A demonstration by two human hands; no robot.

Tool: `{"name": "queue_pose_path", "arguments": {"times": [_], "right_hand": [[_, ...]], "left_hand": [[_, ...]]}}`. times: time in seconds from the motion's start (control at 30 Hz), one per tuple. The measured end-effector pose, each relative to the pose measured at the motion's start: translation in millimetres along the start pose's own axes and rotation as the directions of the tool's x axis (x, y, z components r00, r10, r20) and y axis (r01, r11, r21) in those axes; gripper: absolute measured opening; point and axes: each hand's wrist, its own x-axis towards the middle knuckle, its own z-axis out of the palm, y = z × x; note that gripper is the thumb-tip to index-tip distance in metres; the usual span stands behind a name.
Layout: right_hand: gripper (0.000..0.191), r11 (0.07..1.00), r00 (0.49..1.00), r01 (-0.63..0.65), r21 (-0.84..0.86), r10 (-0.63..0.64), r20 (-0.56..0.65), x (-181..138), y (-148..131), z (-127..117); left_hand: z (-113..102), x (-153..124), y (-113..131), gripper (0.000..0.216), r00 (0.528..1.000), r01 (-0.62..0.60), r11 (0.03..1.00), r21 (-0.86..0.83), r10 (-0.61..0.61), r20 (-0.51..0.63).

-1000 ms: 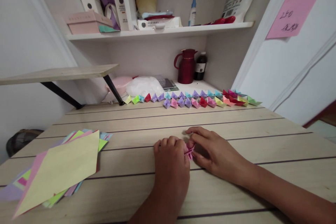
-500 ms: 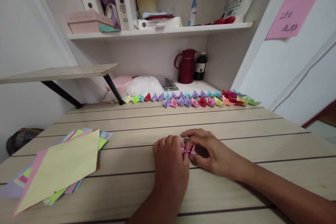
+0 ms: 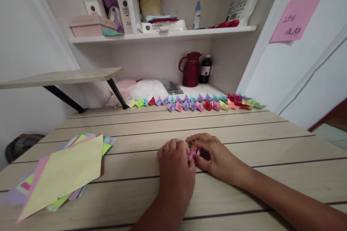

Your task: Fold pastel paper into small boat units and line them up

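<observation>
Both my hands meet at the middle of the wooden table [image 3: 244, 130]. My left hand [image 3: 176, 169] and my right hand [image 3: 214, 157] are closed together on a small pink folded paper piece [image 3: 193, 156], which shows only as a sliver between the fingers. The fingers of each hand pinch it from their own side. A loose stack of coloured paper sheets [image 3: 61, 173], a yellow one on top, lies at the left, apart from my left hand.
Two rows of small folded paper boats [image 3: 200, 103] in several colours line the far edge of the table. Behind them stand a red jug [image 3: 191, 68] and a dark bottle [image 3: 205, 69]. A shelf [image 3: 162, 34] above carries bottles and boxes. A pink note [image 3: 295, 20] sticks on the right wall.
My right hand's fingers have curled in more tightly over the pink piece, hiding more of it. The view has shifted slightly; both hands stay at the same spot.
</observation>
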Motion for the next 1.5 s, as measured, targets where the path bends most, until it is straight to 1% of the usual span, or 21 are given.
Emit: {"name": "queue_pose_path", "arguments": {"times": [0.2, 0.43, 0.57, 0.73, 0.87, 0.97, 1.13, 1.2, 1.3, 1.4, 1.5], "right_hand": [[0.012, 0.999, 1.0, -0.005, -0.045, 0.004, -0.011, -0.6, -3.5, -0.4], [0.011, 0.996, 1.0, 0.013, -0.089, -0.01, 0.028, 0.1, -4.7, -4.8], [0.009, 0.994, 0.999, 0.019, -0.107, -0.014, 0.041, 1.2, -4.8, -6.2], [0.007, 0.99, 0.999, 0.031, -0.135, -0.024, 0.049, 0.8, -4.5, -6.7], [0.012, 0.984, 0.996, 0.05, -0.173, -0.037, 0.077, 0.4, -5.2, -8.7], [0.015, 0.985, 0.993, 0.07, -0.156, -0.054, 0.104, 0.4, -5.9, -10.8], [0.012, 0.998, 0.996, 0.026, -0.057, -0.021, 0.089, 0.3, -2.5, -12.2], [0.011, 0.999, 0.997, 0.017, -0.04, -0.014, 0.077, 0.3, -0.4, -12.2], [0.014, 0.999, 0.998, 0.023, -0.024, -0.021, 0.067, 0.5, 1.6, -12.6], [0.014, 1.0, 0.998, 0.021, -0.016, -0.02, 0.061, 0.9, 2.0, -13.2], [0.014, 1.0, 0.999, 0.007, -0.004, -0.007, 0.054, 1.3, 1.8, -12.7]], "left_hand": [[-0.5, 1.1, -3.8, 0.01, 1.0, -0.004, 1.0, -0.018, 0.004, 0.0], [-5.9, -1.8, -2.3, 0.015, 0.998, -0.007, 1.0, -0.017, 0.008, 0.063], [-5.9, -2.6, -1.8, 0.018, 0.998, -0.006, 1.0, -0.014, 0.007, 0.065], [-8.6, 0.4, -1.6, 0.012, 0.997, -0.006, 1.0, -0.006, 0.006, 0.079], [-12.4, 1.9, -1.0, 0.011, 0.995, -0.027, 1.0, 0.001, 0.027, 0.095], [-13.8, 2.2, -1.0, 0.01, 0.994, -0.026, 1.0, -0.006, 0.027, 0.105], [-14.5, 3.7, -1.1, 0.007, 0.994, -0.034, 0.997, -0.065, 0.04, 0.103], [-14.7, 5.2, -1.8, 0.009, 0.994, -0.029, 0.994, -0.102, 0.039, 0.098], [-13.5, 8.1, -4.2, 0.016, 0.997, 0.015, 0.983, -0.184, -0.001, 0.071], [-9.1, 10.3, -7.2, 0.015, 0.998, 0.057, 0.959, -0.276, -0.045, 0.051], [-2.9, 10.4, -9.0, 0.015, 0.996, 0.082, 0.945, -0.317, -0.072, 0.046]]}}
